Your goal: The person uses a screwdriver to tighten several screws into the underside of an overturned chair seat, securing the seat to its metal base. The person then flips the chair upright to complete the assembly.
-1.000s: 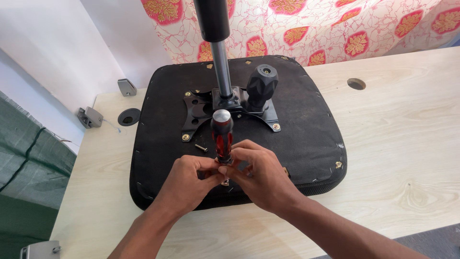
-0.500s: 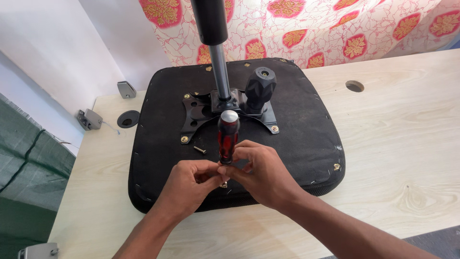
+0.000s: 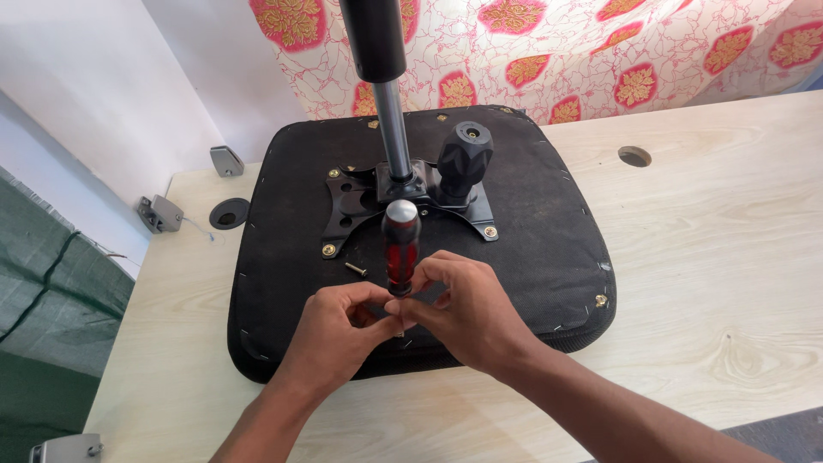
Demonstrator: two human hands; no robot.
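Pinching upright red-handled screwdriver (image 3: 401, 244) low with both hands (image 3: 339, 330) (image 3: 467, 309); probably light, stiff, best gripped around its handle.

Your two hands meet at the near edge of the upturned black fabric seat cushion (image 3: 549, 231), and right behind them stand the upright red-and-black screwdriver (image 3: 400, 249), the steel gas-lift column (image 3: 392, 129) and the black ribbed knob (image 3: 464, 159) — a crowded centre line. Pale wooden tabletop (image 3: 729, 257) to your right lies open — bare cushion flanks either side too.
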